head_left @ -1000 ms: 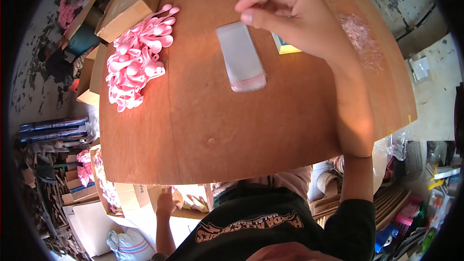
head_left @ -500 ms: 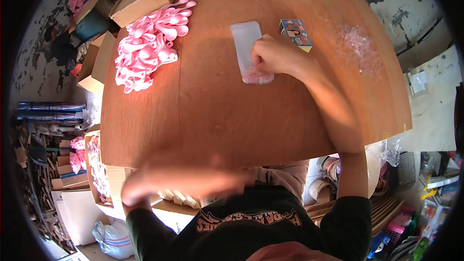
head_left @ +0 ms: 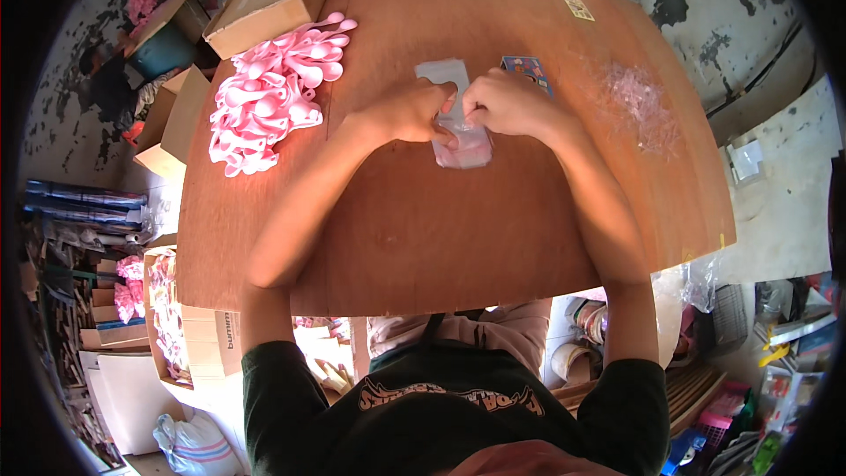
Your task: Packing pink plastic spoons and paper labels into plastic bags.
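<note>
Shown near the middle of the desk (head_left: pixel 405 229), with broad bare wood toward the near edge, a narrower strip toward the pink spoons (head_left: pixel 264 97) and little room before the small box (head_left: pixel 531 69) at right: clear plastic bags (head_left: pixel 465 150). Long axis running far to near, far end slightly left, pinkish end toward the person. Over them, left hand (head_left: pixel 419 115) half-curled, right hand (head_left: pixel 502 106) more tightly curled; grip impossible to tell in either.

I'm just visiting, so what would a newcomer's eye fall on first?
The heap of pink, spoon-shaped pieces at left on the brown wooden table probably wins. Then come the bare left hand and right hand, close together over flat, clear plastic sleeves; pinkish transparent scraps lie farther right.
</note>
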A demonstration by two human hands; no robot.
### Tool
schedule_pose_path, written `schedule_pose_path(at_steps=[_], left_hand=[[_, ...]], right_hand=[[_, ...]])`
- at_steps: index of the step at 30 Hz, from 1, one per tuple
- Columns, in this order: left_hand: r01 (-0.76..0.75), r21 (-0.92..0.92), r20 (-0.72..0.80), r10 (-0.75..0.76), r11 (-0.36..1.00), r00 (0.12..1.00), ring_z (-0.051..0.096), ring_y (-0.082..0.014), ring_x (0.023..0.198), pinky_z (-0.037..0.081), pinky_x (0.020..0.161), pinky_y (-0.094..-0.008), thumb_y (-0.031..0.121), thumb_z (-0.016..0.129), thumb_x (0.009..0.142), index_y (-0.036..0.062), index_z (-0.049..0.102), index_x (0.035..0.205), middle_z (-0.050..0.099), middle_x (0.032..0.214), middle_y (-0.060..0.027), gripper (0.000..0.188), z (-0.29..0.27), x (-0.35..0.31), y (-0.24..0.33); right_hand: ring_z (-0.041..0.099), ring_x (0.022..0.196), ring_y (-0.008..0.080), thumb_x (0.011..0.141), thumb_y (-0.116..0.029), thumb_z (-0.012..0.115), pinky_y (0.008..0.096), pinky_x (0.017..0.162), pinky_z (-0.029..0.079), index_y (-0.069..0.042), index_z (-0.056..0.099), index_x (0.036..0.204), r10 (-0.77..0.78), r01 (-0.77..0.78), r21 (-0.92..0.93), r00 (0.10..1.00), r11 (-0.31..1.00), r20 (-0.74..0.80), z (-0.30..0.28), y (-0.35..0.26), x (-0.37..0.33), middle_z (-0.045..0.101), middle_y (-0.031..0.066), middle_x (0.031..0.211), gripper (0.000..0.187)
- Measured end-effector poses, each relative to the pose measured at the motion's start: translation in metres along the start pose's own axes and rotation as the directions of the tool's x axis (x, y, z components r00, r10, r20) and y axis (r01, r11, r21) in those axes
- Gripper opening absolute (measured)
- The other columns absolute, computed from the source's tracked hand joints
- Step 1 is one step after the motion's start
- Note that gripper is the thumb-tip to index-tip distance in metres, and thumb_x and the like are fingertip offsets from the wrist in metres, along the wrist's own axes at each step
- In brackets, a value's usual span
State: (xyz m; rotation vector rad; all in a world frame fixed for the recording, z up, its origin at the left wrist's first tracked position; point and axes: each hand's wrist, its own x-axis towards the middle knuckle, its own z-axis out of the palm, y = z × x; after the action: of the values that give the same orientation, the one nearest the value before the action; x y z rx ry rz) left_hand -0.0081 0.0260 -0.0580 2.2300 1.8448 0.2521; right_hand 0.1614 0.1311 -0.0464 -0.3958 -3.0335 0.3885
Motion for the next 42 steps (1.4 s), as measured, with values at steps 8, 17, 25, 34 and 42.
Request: schedule_pose_path(at_steps=[8,17,25,34,42], left_hand=[[-0.275,-0.083,-0.466,0.207,0.958,0.86,0.064,-0.0284,0.092,0.05,0.08,-0.0368,0.021,0.074,0.082,0.0022,0.067,0.099,0.068,0.095,-0.0117,0.027,-0.02,-0.007,-0.008],[-0.125,-0.486,-0.467,-0.137,0.865,0.873,0.065,-0.013,0.074,0.052,0.071,-0.0282,0.011,0.069,0.086,-0.0023,0.071,0.091,0.071,0.081,-0.0087,0.015,-0.041,-0.033,-0.013],[-0.149,-0.676,-0.391,-0.181,0.722,0.902,0.065,-0.0109,0.072,0.052,0.068,-0.0257,0.008,0.069,0.086,-0.004,0.067,0.103,0.07,0.087,-0.0096,0.02,-0.039,-0.034,-0.014],[-0.18,-0.69,-0.417,-0.183,0.701,0.89,0.063,-0.0091,0.074,0.052,0.067,-0.0245,0.01,0.069,0.088,-0.0035,0.066,0.107,0.069,0.09,-0.0064,0.023,-0.04,-0.032,-0.011],[-0.137,-0.771,-0.381,-0.277,0.622,0.882,0.065,-0.01,0.077,0.054,0.068,-0.0235,0.012,0.066,0.091,-0.0044,0.069,0.103,0.069,0.086,-0.0064,0.021,-0.039,-0.033,-0.015]], right_hand=[[0.06,0.06,0.0255,0.078,-0.014,0.067,0.0378,0.059,0.045,-0.005,0.071,0.082,0.021,0.077,0.336,0.96,0.939,-0.28,-0.053,-0.019,-0.021,0.065,0.0136,0.069,0.01],[0.066,0.093,0.0284,0.069,-0.009,0.077,0.0367,0.079,0.051,-0.005,0.068,0.101,0.267,-0.295,-0.142,0.945,0.945,-0.186,-0.046,0.039,-0.031,0.069,0.0136,0.095,0.034],[0.065,0.093,0.0316,0.057,-0.004,0.082,0.039,0.077,0.051,-0.005,0.067,0.1,0.31,-0.317,-0.129,0.948,0.94,-0.068,-0.037,0.048,-0.032,0.069,0.0156,0.097,0.045],[0.066,0.077,0.0298,0.067,-0.007,0.077,0.0375,0.069,0.049,-0.005,0.073,0.097,0.348,-0.347,-0.038,0.937,0.937,0.041,-0.05,0.057,-0.033,0.07,0.017,0.088,0.03],[0.061,0.071,0.0116,0.085,-0.01,0.066,0.0277,0.063,0.045,0.001,0.069,0.093,0.172,-0.074,0.168,0.69,0.983,-0.703,-0.105,0.006,-0.06,0.069,0.007,0.079,0.014]])
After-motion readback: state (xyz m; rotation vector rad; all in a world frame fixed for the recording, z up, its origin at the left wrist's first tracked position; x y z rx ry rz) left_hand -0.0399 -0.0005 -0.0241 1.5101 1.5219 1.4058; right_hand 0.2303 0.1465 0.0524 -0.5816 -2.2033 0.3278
